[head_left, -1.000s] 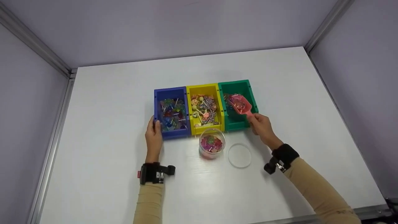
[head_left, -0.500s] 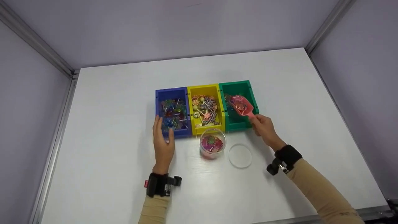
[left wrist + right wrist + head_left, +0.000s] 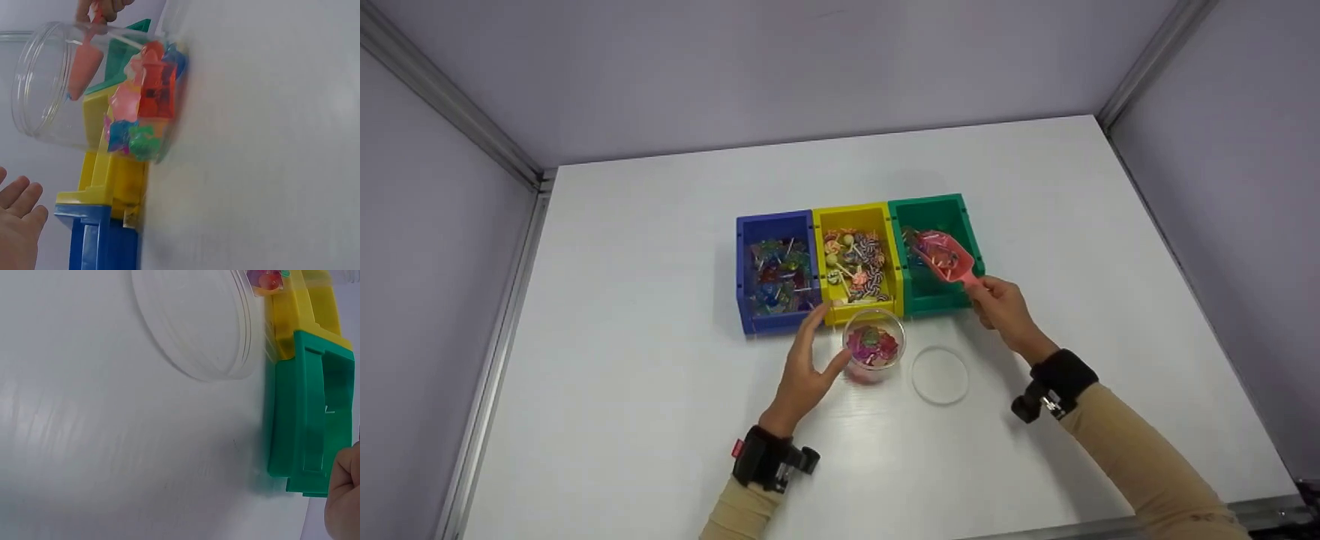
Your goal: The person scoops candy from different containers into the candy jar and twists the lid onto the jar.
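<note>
Fingers of left hand (image 3: 804, 373) spread apart beside candy jar (image 3: 873, 346); right hand (image 3: 1002, 306) fingers clamped on pink scoop (image 3: 946, 256) handle.

Three bins are sitting in one row on the table: one blue bin (image 3: 775, 271) at nine o'clock, one yellow bin (image 3: 858, 262) in the middle, one green bin (image 3: 936, 251) at three o'clock. One clear jar (image 3: 873, 346), one clear lid (image 3: 939, 374) and one pink scoop (image 3: 946, 257) are showing. The candies are lying too heaped to count.
</note>
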Motion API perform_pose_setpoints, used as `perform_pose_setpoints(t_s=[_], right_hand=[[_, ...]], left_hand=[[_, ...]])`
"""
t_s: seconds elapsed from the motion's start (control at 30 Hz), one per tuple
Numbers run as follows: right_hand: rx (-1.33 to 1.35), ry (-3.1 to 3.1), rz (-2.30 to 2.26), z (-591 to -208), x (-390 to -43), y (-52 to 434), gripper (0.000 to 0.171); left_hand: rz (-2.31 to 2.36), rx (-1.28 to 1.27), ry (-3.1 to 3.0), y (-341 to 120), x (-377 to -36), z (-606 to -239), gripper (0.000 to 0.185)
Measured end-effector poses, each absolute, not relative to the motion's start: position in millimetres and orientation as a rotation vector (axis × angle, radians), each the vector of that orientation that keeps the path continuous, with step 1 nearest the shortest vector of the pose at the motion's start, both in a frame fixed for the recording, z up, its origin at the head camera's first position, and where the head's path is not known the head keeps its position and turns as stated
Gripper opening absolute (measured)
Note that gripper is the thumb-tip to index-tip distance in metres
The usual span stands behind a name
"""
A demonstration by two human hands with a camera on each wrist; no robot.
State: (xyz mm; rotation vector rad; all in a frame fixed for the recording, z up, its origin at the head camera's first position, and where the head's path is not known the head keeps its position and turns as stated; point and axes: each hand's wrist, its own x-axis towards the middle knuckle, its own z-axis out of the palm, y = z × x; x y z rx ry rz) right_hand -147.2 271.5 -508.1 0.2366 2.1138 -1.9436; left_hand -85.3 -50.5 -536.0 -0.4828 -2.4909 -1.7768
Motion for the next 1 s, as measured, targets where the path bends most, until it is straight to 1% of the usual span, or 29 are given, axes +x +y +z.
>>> perform_pose_setpoints(t_s=[0.17, 0.3, 0.57, 0.83, 1.0], right_hand=[[0.192, 2.118, -1.923, -496.9, -144.5, 270.4, 0.026], [0.155, 2.126, -1.892, -495.6, -141.7, 273.1, 0.024], [0.083, 2.148, -1.845, -504.8, -138.3, 282.7, 0.026], [-0.058, 2.112, -1.87, -497.9, -134.3, 284.6, 0.024], [-0.171, 2.097, -1.833, -493.4, -132.2, 286.8, 0.022]], left_hand=[[-1.873, -0.525, -2.527, -41.9, -82.6, -541.4, 0.091], [-1.89, -0.537, -2.58, -37.5, -82.4, -546.8, 0.101], [-1.963, -0.479, -2.636, -33.3, -84.6, -549.1, 0.099], [-1.981, -0.444, -2.638, -28.9, -87.3, -546.1, 0.101], [-2.0, -0.449, -2.603, -24.5, -90.7, -547.4, 0.098]])
